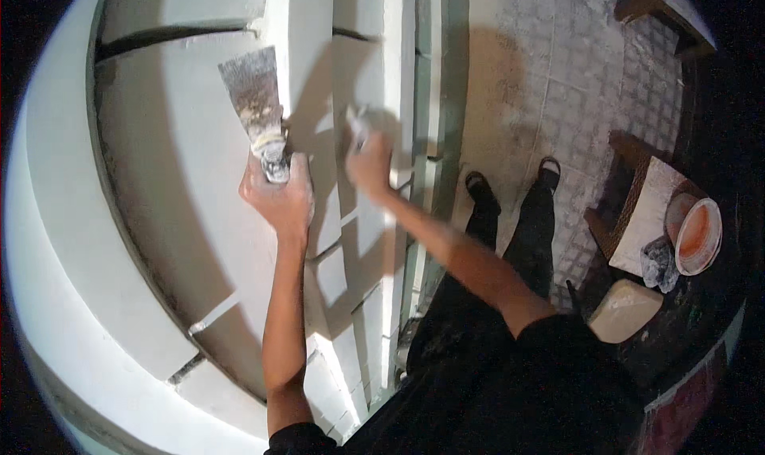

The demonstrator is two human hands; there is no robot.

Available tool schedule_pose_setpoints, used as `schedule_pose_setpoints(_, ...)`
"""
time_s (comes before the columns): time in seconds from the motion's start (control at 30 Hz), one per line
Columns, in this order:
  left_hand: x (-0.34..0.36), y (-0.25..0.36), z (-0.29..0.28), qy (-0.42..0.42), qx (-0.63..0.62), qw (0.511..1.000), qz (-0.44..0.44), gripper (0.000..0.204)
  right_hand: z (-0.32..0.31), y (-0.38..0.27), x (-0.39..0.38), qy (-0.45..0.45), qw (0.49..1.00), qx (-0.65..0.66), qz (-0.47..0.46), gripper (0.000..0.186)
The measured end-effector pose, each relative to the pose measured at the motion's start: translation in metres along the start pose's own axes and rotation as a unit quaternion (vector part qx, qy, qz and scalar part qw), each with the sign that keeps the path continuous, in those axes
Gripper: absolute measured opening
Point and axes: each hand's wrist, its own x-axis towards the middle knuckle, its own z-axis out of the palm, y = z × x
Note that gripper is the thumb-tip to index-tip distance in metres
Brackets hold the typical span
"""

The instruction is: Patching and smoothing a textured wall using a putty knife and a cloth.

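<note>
My left hand is closed round the handle of a putty knife. Its wide metal blade points up and away, smeared with pale and brownish residue. To the right, my right hand is closed on a small whitish thing, too smeared by motion to name. Both hands are in front of a white wall surface with dark grooves and raised bands. Shadows of my arms fall across it. Whether the right hand's thing touches the surface, I cannot tell.
On the right, a low pale-topped stand bears a white bucket with an orange-brown inside and a crumpled grey bag. A rounded cream container is nearby. My sandalled feet stand on the dusty tiled floor.
</note>
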Motion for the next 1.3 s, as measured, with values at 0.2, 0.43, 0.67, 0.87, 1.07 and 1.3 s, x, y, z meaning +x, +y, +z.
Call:
schedule_pose_setpoints(0.2,0.002,0.02,0.0,-0.033,0.006,0.999,-0.014,0.024,-0.018,0.002,0.057,0.054,0.995,-0.064,0.059,0.025)
schedule_pose_setpoints(0.43,0.003,0.026,0.017,-0.04,-0.057,0.997,-0.038,0.026,-0.022,0.01,0.125,0.069,0.995,-0.012,-0.072,0.023)
schedule_pose_setpoints(0.67,-0.003,0.006,0.001,-0.017,-0.001,0.999,-0.036,0.026,-0.007,-0.01,0.074,0.075,0.962,-0.064,-0.254,0.014)
schedule_pose_setpoints(0.87,-0.01,0.001,0.004,0.004,0.022,0.997,-0.08,0.024,-0.012,-0.015,0.154,0.071,0.984,-0.027,-0.163,0.019)
schedule_pose_setpoints(1.07,-0.01,0.003,0.004,0.008,-0.061,0.997,-0.052,0.027,-0.029,0.003,0.112,-0.112,0.96,-0.047,-0.253,0.014)
schedule_pose_setpoints(1.3,-0.009,0.006,-0.005,-0.02,0.026,0.997,-0.069,0.028,-0.013,0.015,0.031,0.014,0.922,-0.044,-0.385,0.044)
